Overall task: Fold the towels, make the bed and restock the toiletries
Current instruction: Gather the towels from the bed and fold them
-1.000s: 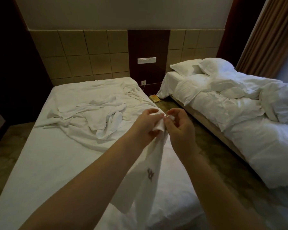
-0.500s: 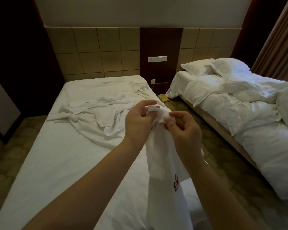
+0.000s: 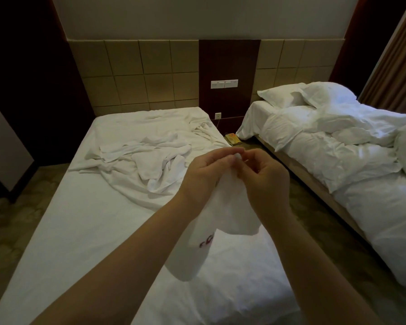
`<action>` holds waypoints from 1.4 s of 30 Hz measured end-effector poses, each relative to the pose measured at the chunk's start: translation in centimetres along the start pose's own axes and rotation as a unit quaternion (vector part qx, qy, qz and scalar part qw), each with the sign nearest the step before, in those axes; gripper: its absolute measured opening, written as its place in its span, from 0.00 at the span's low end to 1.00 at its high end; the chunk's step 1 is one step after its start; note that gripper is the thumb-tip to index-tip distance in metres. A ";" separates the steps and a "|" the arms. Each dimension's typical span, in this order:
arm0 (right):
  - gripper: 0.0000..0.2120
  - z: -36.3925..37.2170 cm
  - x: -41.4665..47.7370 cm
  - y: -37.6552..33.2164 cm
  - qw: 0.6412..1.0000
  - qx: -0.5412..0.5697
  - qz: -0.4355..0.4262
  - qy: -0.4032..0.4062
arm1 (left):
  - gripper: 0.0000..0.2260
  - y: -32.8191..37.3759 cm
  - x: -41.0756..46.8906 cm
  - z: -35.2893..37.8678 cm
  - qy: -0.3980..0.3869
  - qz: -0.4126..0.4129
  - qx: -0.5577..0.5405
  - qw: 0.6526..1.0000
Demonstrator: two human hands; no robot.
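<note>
Both forearms reach forward, the left hand (image 3: 203, 173) and right hand (image 3: 264, 181) close together, fingers curled and pinching the top edge of a white cloth towel with red embroidery (image 3: 211, 221), which hangs over the white-sheeted left bed (image 3: 80, 226).

A hotel-style twin bedroom: the left bed (image 3: 56, 231) and right bed (image 3: 384, 219), both in white linen, stand side by side against a tan panelled wall (image 3: 131, 73), with a switch panel (image 3: 224, 84) between them.
</note>
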State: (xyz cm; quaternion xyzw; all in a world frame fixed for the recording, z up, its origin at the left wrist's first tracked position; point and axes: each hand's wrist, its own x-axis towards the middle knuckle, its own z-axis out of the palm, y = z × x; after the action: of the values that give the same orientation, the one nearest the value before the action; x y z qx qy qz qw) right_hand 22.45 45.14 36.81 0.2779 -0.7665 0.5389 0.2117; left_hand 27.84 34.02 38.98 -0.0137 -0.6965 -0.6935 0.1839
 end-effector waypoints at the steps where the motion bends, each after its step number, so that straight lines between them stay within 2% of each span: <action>1: 0.08 0.0 0.2 0.0 1.000 0.000 0.003 -0.001 | 0.10 -0.1 0.0 -0.1 0.004 0.016 0.041 0.999; 4: 0.04 0.1 0.5 0.3 0.997 0.046 0.032 -0.047 | 0.13 -0.6 0.2 -0.3 0.045 0.043 0.112 0.992; 7: 0.06 0.0 0.4 1.1 0.976 0.139 0.115 -0.123 | 0.12 -1.4 0.4 -0.7 0.086 0.024 0.127 0.988; 9: 0.05 0.0 0.0 1.9 0.960 0.143 0.170 -0.169 | 0.11 -2.2 0.3 -0.9 0.102 0.022 0.146 0.984; 13: 0.21 0.1 -3.1 5.2 0.954 -0.066 0.121 -0.265 | 0.15 -2.8 0.8 -1.2 0.147 0.016 0.123 0.981; 16: 0.27 -1.3 -5.9 8.9 0.933 -0.223 0.085 -0.271 | 0.18 -2.4 1.7 -2.0 0.142 0.035 0.142 0.979; 18: 0.26 -2.9 -6.9 11.8 0.910 -0.289 0.092 -0.282 | 0.19 -2.4 2.2 -2.8 0.149 0.035 0.171 0.973; 22: 0.21 -6.5 -7.2 16.8 0.829 -0.400 0.133 -0.368 | 0.20 -3.5 3.3 -4.7 0.192 0.025 0.199 0.961; 24: 0.20 -7.7 -6.2 17.8 0.816 -0.438 0.115 -0.360 | 0.20 -4.2 3.6 -5.6 0.201 0.014 0.214 0.956; 26: 0.17 -8.7 -4.3 17.7 0.843 -0.448 0.071 -0.291 | 0.20 -4.9 3.9 -6.8 0.225 -0.001 0.223 0.948; 28: 0.16 -9.4 -2.2 16.9 0.906 -0.372 0.038 -0.200 | 0.20 -5.6 4.4 -8.1 0.253 -0.025 0.224 0.941; 30: 0.18 -9.8 -0.7 15.6 0.944 -0.279 0.037 -0.174 | 0.19 -6.4 4.9 -9.4 0.261 -0.056 0.231 0.936; 32: 0.13 -9.5 0.2 14.4 0.957 -0.232 0.049 -0.168 | 0.19 -7.4 5.3 -10.6 0.262 -0.089 0.241 0.930; 34: 0.10 -8.9 1.2 13.2 0.967 -0.218 0.023 -0.131 | 0.19 -8.5 5.3 -11.8 0.267 -0.115 0.248 0.924; 38: 0.10 -8.3 3.1 10.8 0.972 -0.218 -0.020 -0.082 | 0.16 -9.9 4.9 -13.3 0.282 -0.151 0.258 0.912; 42: 0.11 -8.1 4.1 10.1 0.966 -0.250 0.004 -0.071 | 0.12 -10.1 4.6 -13.5 0.293 -0.145 0.265 0.907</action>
State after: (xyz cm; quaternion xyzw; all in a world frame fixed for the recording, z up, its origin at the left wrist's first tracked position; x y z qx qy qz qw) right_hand 12.95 54.62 34.83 0.2509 -0.8911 0.3096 0.2172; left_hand 24.01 19.45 30.16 0.3407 -0.7637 -0.4746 0.2745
